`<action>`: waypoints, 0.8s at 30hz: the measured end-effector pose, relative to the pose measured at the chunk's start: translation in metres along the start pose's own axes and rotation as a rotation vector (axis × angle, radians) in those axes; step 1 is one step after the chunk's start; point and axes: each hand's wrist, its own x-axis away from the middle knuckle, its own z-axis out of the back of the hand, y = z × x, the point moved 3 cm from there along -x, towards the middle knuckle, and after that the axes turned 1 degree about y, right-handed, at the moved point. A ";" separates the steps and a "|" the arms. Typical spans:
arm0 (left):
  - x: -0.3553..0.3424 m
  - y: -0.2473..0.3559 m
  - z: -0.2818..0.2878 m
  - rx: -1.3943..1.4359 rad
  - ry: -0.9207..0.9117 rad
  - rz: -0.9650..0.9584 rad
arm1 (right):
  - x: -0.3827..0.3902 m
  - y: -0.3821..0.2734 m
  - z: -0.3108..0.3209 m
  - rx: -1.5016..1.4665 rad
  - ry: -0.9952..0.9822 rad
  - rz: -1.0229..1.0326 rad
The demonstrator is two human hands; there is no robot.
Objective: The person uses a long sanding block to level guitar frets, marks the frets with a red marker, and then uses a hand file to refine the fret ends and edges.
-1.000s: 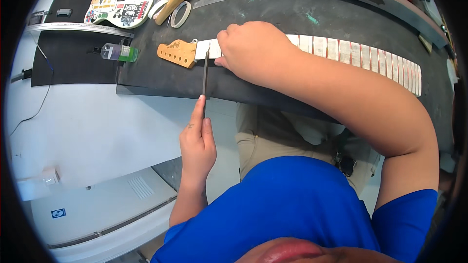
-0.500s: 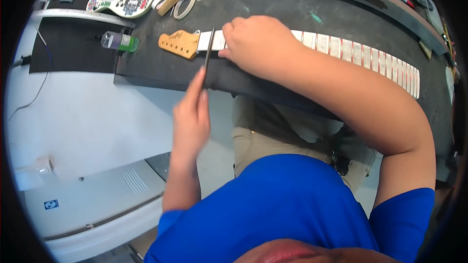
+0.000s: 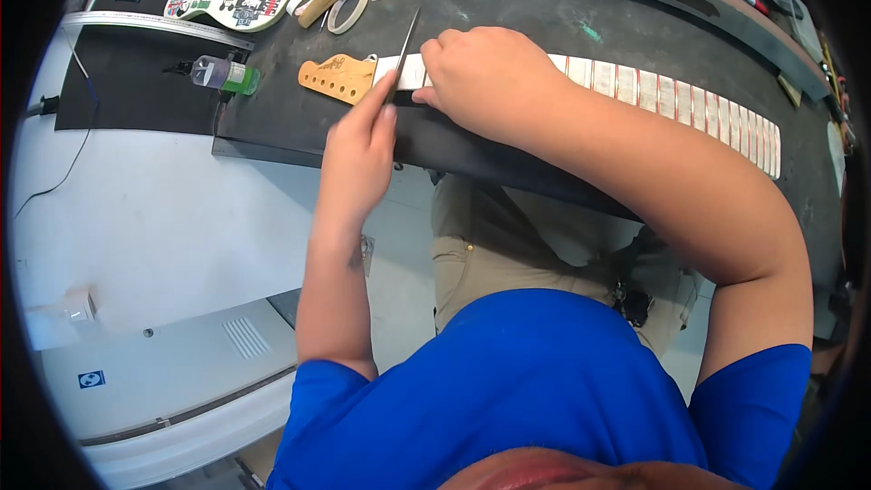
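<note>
Your left hand (image 3: 358, 159) has pushed forward since a second ago, fingers wrapped around the slim dark file (image 3: 408, 41), whose tip now reaches well past the far edge of the guitar neck (image 3: 635, 86). Your right hand (image 3: 485, 63) grips that neck just beside the file, fingers curled over it. It lies on the dark workbench (image 3: 517, 18), its wooden headstock (image 3: 336, 77) toward the squat bottle (image 3: 225, 75).
</note>
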 end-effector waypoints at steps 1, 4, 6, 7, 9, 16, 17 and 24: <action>-0.001 -0.002 0.002 -0.001 -0.003 0.003 | 0.002 -0.001 0.000 -0.003 0.018 -0.006; 0.024 -0.010 0.004 0.088 0.009 0.013 | 0.000 0.000 -0.003 0.014 -0.001 0.013; 0.081 -0.040 0.006 0.014 0.065 -0.020 | -0.005 -0.006 -0.005 0.026 -0.018 -0.004; 0.082 -0.038 0.004 0.017 0.068 -0.019 | -0.003 -0.011 -0.005 0.029 -0.049 -0.006; 0.063 -0.031 0.002 0.003 0.058 -0.044 | -0.006 -0.009 -0.003 0.046 -0.150 -0.023; 0.024 -0.015 -0.001 0.016 0.014 -0.038 | 0.000 -0.003 -0.002 0.027 0.022 0.006; 0.049 -0.023 -0.001 0.017 -0.002 -0.054 | 0.001 -0.005 -0.001 -0.008 -0.023 -0.031; 0.018 -0.006 0.000 -0.013 0.021 -0.004 | 0.001 -0.005 0.000 0.009 -0.002 0.007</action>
